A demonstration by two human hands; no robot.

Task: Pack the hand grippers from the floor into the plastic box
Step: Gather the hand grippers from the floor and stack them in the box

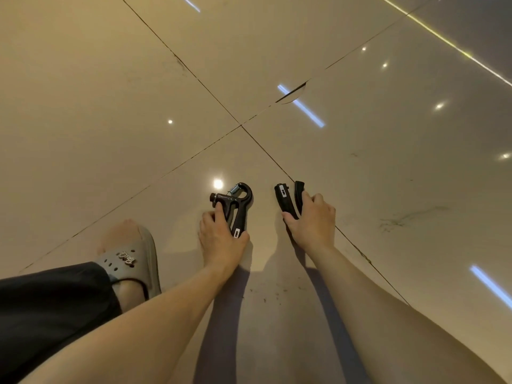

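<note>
Head view, lower centre: the left hand [221, 239] wraps the handles of one hand gripper [235, 206] on the floor [110, 106]. The right hand [313, 217] closes on the second gripper [286, 200]. Both long axes point up-frame. Lift-off apparently pending; the plastic box is out of view.

We look through one wide-angle camera worn on the head, facing forward and steeply down at the tiled floor [360, 151]. Our forearms reach in from the bottom edge, close to the lens; the floor bends toward the frame's edges.
</note>
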